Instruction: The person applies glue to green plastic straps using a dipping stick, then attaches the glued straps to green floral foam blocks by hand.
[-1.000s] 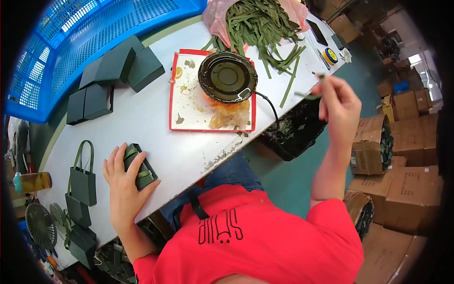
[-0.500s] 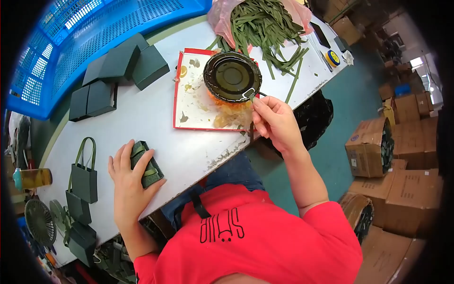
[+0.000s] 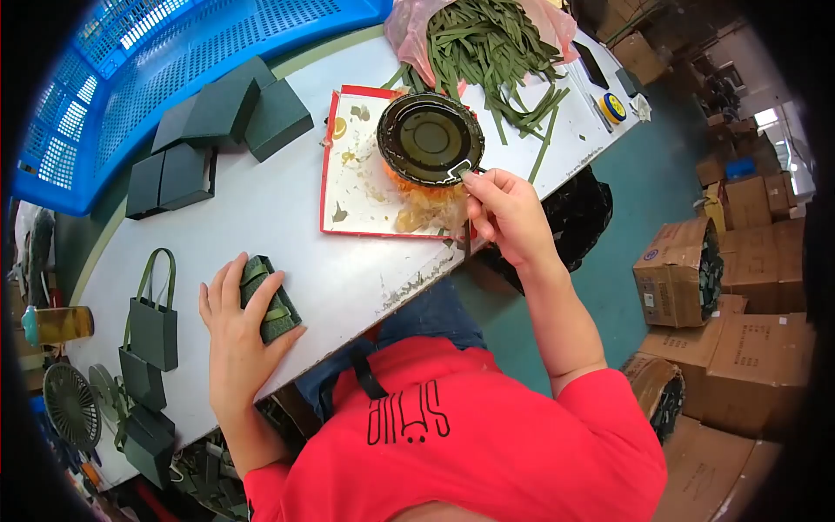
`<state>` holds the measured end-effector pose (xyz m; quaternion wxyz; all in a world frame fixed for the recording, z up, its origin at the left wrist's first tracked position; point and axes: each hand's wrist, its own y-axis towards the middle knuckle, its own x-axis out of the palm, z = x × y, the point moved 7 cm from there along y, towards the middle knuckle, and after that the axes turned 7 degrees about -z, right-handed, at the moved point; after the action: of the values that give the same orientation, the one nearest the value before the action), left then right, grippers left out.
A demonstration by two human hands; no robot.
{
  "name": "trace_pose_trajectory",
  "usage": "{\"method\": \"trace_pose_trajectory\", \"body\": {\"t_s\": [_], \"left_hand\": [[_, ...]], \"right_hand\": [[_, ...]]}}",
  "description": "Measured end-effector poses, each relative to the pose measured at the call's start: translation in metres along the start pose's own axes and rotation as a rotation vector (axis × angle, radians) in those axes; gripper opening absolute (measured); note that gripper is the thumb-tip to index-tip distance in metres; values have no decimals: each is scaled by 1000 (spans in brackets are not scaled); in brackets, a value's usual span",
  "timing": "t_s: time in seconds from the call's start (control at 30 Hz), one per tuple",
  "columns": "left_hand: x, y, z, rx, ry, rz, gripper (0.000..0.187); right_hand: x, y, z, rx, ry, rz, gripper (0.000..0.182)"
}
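Note:
My left hand (image 3: 233,335) lies flat on a small dark green box (image 3: 270,300) with green ribbon loops, pressing it to the white table (image 3: 261,217) near its front edge. My right hand (image 3: 504,213) pinches a short green ribbon piece (image 3: 464,173) at the rim of a round black glue pot (image 3: 430,139). The pot stands on a red-edged mat (image 3: 357,187) smeared with orange glue. What the fingertips hold is mostly hidden.
A heap of green ribbon strips (image 3: 487,43) lies on a pink bag at the back. Dark green boxes (image 3: 217,122) sit by a blue crate (image 3: 130,70). Small green gift bags (image 3: 155,326) stand at left. Cardboard cartons (image 3: 739,304) fill the floor at right.
My right hand came back from the air at the right to the pot's rim with the ribbon piece, then barely shifted. The left hand stayed on the box.

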<state>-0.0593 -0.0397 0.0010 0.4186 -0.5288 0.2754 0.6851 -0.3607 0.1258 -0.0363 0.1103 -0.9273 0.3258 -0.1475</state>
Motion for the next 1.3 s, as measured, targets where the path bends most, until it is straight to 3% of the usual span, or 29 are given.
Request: {"method": "trace_pose_trajectory", "body": {"t_s": [0.4,0.57,0.63,0.8,0.83,0.9,1.3], "left_hand": [[-1,0,-1,8,-26,15,75],[-6,3,3,71,-153,84,89],[-8,3,4,128,-241,121,100],[-16,8,22,393,-480,159,108],[-17,10,26,417,-534,200,98],[-16,11,30,432,-555,184,99],[-15,14,33,458,-598,118,104]], "right_hand": [[-1,-1,-2,24,50,-8,20],[14,-30,-10,-70,66,-19,18],[39,-44,-7,-28,-15,-146,16],[109,-70,24,232,-81,-548,14],[120,-71,29,276,-92,-583,14],[135,-73,36,331,-114,-655,16],[144,-71,50,350,-237,-684,24]]}}
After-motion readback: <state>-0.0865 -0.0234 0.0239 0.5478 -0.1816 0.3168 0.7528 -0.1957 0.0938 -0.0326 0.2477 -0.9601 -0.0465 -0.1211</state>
